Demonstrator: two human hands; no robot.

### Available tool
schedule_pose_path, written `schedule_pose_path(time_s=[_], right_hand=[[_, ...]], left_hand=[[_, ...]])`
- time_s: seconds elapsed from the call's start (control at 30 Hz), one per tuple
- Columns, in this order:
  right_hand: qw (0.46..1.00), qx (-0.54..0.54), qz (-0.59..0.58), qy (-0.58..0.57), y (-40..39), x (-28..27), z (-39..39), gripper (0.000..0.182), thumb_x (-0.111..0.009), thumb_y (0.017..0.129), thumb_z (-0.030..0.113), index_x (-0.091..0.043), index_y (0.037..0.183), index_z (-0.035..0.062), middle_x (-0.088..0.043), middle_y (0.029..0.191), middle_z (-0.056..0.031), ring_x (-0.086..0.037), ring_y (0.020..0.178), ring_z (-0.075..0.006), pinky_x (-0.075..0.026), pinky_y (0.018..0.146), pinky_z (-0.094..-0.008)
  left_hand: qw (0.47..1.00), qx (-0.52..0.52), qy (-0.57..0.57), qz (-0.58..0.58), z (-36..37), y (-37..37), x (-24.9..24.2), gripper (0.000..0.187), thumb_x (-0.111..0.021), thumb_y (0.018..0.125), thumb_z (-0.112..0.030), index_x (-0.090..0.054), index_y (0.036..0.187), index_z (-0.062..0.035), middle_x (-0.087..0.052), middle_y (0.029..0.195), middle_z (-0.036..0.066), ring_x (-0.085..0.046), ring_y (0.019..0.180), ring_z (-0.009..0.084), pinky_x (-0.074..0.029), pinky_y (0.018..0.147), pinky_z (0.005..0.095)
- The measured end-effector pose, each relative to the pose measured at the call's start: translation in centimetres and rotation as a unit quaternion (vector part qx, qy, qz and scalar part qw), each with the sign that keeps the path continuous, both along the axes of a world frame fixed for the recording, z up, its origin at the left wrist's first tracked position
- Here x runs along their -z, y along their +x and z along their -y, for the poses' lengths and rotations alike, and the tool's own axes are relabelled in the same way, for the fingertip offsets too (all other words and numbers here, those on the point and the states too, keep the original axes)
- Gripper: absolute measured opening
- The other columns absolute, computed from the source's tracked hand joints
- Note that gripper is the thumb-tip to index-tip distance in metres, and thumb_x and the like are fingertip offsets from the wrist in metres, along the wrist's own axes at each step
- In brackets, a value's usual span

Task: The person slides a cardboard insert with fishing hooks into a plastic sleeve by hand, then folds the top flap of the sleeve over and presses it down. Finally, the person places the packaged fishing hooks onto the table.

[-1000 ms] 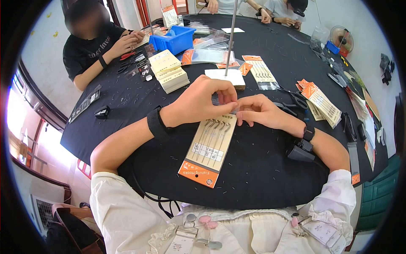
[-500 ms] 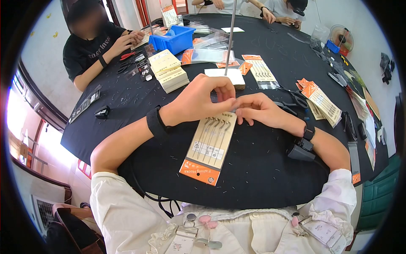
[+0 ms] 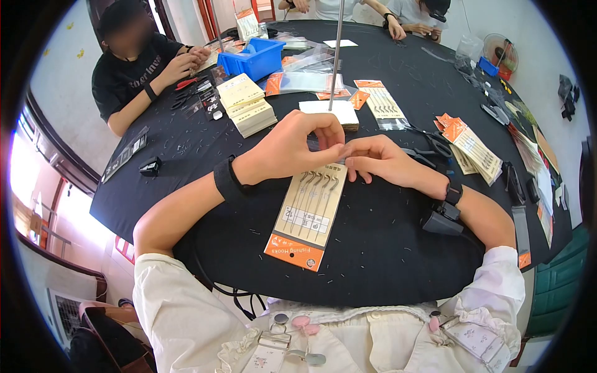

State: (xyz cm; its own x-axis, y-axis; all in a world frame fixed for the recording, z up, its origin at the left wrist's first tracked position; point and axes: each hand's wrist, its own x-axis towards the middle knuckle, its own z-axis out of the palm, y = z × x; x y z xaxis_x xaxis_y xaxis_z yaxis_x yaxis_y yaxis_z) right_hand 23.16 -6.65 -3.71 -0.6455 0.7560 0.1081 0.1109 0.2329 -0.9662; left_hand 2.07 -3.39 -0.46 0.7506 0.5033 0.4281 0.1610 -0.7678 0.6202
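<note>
A fishing hook packet (image 3: 306, 217) lies on the black cloth in front of me, its orange header toward me and several hooks in a row on a cream card. My left hand (image 3: 298, 149) is at its far end, thumb and forefinger pinched on the clear plastic edge. Right beside it, my right hand (image 3: 388, 161) pinches the same edge, its fingertips meeting those of the left. The exact grip is partly hidden behind the fingers.
Beyond my hands stand card stacks (image 3: 249, 109) and a metal rod (image 3: 336, 62). A blue bin (image 3: 254, 61) is farther back. Scissors (image 3: 435, 144) and filled hook packets (image 3: 469, 149) lie to the right, a black stapler (image 3: 150, 166) to the left. A co-worker (image 3: 134, 68) sits at the left.
Both hands stay pinched at the packet's far end with hardly any movement. The camera view has shifted very slightly.
</note>
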Motion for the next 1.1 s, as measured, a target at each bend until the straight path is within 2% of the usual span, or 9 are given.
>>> schedule_pose_path(time_s=[0.17,0.33,0.63,0.83,0.97,1.03,1.1], right_hand=[[1.000,-0.003,0.001,-0.005,0.1,0.2,-0.2,0.023,-0.052,0.090,0.016,-0.061,0.103,-0.0001,-0.061,0.075,-0.0034,-0.054,0.062,-0.0050,-0.040,0.050,-0.0191],[1.000,0.002,0.003,-0.013,0.0,0.3,-0.3,0.022,-0.052,0.090,0.016,-0.061,0.103,0.0005,-0.060,0.073,-0.0033,-0.051,0.058,-0.0044,-0.039,0.050,-0.0188],[1.000,0.013,-0.006,-0.005,-0.1,0.3,-0.2,0.023,-0.050,0.091,0.017,-0.060,0.104,0.0007,-0.060,0.071,-0.0040,-0.047,0.052,-0.0044,-0.038,0.048,-0.0189],[0.999,0.033,0.021,-0.006,0.0,0.1,-0.1,0.031,-0.045,0.094,0.026,-0.061,0.104,0.0017,-0.060,0.068,-0.0039,-0.048,0.050,-0.0048,-0.034,0.046,-0.0181],[0.999,0.032,0.014,0.007,-0.1,0.4,-0.3,0.032,-0.042,0.095,0.026,-0.062,0.103,0.0030,-0.060,0.067,-0.0035,-0.048,0.049,-0.0048,-0.032,0.045,-0.0181],[0.999,0.034,0.010,0.006,-0.1,0.4,-0.3,0.031,-0.041,0.095,0.024,-0.062,0.103,0.0034,-0.060,0.066,-0.0034,-0.048,0.049,-0.0048,-0.031,0.044,-0.0182],[0.999,0.035,0.003,0.000,0.0,0.4,-0.3,0.030,-0.040,0.094,0.021,-0.061,0.104,0.0038,-0.060,0.066,-0.0035,-0.048,0.048,-0.0047,-0.031,0.043,-0.0182]], left_hand=[[1.000,0.000,-0.009,-0.019,-0.1,-0.1,0.1,0.010,-0.063,0.077,-0.010,-0.063,0.080,-0.0004,-0.064,0.074,0.006,-0.060,0.068,0.0127,-0.046,0.067,0.0258],[0.999,0.021,0.039,-0.019,-0.2,-0.1,0.2,0.012,-0.062,0.079,-0.011,-0.068,0.084,-0.0029,-0.065,0.076,0.007,-0.061,0.069,0.0157,-0.045,0.066,0.0273],[0.999,0.027,0.043,-0.008,-0.1,-0.1,0.2,0.013,-0.063,0.079,-0.011,-0.068,0.089,-0.0039,-0.065,0.076,0.006,-0.058,0.067,0.0144,-0.044,0.067,0.0263],[1.000,0.011,0.015,-0.015,-0.1,-0.1,0.0,0.016,-0.061,0.079,-0.009,-0.065,0.093,-0.0025,-0.064,0.077,0.005,-0.058,0.069,0.0132,-0.045,0.068,0.0268],[0.999,-0.020,0.027,0.014,-0.7,0.0,0.9,0.015,-0.060,0.079,-0.009,-0.064,0.092,-0.0012,-0.062,0.079,0.007,-0.058,0.071,0.0138,-0.045,0.071,0.0272],[0.992,-0.040,0.103,0.066,-1.3,0.1,1.6,0.017,-0.060,0.079,-0.014,-0.065,0.087,-0.0006,-0.062,0.073,0.009,-0.059,0.068,0.0175,-0.048,0.066,0.0291],[0.996,-0.041,0.059,0.051,-1.7,-0.1,1.9,0.018,-0.060,0.079,-0.016,-0.065,0.086,-0.0002,-0.062,0.073,0.009,-0.058,0.068,0.0175,-0.048,0.067,0.0291]])
